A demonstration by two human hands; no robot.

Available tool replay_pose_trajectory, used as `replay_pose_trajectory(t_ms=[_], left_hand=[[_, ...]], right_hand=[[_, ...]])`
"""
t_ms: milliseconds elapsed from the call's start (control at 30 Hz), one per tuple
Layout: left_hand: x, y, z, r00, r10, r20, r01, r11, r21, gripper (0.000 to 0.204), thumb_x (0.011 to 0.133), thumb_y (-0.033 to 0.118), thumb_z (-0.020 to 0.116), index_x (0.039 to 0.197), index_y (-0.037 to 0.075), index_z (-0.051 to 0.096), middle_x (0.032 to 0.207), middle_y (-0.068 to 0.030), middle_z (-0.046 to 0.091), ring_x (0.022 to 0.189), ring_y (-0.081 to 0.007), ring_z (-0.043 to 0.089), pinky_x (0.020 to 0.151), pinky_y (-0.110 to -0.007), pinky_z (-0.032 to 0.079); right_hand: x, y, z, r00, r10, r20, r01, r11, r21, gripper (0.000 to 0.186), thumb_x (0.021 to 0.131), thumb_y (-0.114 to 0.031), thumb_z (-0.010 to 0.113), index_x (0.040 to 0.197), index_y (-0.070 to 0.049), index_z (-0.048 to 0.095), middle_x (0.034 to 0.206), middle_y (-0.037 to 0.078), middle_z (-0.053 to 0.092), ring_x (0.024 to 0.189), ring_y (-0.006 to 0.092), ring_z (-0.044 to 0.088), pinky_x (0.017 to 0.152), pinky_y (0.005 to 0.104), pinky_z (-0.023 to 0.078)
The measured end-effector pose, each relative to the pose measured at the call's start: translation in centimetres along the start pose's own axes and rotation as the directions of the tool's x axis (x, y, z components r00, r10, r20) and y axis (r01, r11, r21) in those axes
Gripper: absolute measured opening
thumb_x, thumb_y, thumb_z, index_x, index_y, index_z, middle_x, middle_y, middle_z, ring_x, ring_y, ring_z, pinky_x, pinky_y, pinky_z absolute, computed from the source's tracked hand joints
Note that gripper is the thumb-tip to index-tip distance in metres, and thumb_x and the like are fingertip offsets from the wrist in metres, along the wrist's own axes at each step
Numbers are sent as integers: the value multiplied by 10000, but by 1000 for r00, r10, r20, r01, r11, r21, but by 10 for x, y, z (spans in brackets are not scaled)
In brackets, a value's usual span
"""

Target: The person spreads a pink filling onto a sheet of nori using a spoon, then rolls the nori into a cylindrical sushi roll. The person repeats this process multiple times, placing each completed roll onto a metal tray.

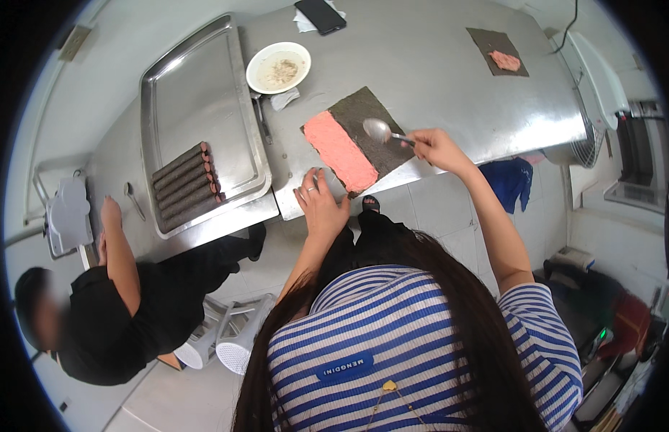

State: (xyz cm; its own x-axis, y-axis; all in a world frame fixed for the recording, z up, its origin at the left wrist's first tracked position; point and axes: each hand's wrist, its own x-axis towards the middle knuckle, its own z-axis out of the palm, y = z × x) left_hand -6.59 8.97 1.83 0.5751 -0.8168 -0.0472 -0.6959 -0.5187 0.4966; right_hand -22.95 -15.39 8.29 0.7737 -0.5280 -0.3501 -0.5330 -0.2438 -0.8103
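A dark seaweed sheet lies on the steel table in front of me, its left part covered with a flat band of pink meat paste. My right hand is closed around the handle of a metal spoon, whose bowl is over the bare part of the sheet. Beside the paste's near left edge, my left hand rests with its fingers spread, holding nothing. At the far right lies another seaweed sheet with a small lump of pink paste on it.
To the left, a metal tray holds several seaweed rolls. A white bowl of cloudy liquid stands beside it, with another spoon nearby. A phone lies at the back. A co-worker in black stands at the left.
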Motion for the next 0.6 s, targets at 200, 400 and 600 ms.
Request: replay_pose_trajectory(t_ms=[200, 400, 600], left_hand=[[-6, 7, -8, 993, -101, 64, 116, 943, -312, 553, 758, 149, 691, 1243, -33, 497, 1222, -217, 480, 1110, -374, 518, 928, -440, 442], [-21, 1, -11, 957, -231, 178, 288, 844, -453, 400, 797, 122, 651, 1157, -40, 586, 1044, -195, 629, 868, -285, 662, 789, -367, 532], [-24, 1, -16, 906, -319, 278, 421, 739, -526, 348, 828, 134, 648, 1134, -30, 613, 966, -156, 695, 849, -222, 684, 765, -321, 541]], right_hand=[[117, -6, -9, 987, -134, -83, 153, 946, 287, 219, 867, -62, 499, 968, -64, 694, 715, -26, 549, 630, 69, 501, 581, 245, 398], [217, -19, 5, 988, -133, 82, 108, 960, 257, 247, 863, -77, 529, 1038, -83, 703, 739, -47, 553, 664, 56, 481, 619, 226, 400], [261, -3, 20, 987, -121, 109, 94, 970, 223, 232, 879, -102, 561, 1065, -59, 692, 795, -23, 602, 732, 98, 544, 684, 252, 449]])
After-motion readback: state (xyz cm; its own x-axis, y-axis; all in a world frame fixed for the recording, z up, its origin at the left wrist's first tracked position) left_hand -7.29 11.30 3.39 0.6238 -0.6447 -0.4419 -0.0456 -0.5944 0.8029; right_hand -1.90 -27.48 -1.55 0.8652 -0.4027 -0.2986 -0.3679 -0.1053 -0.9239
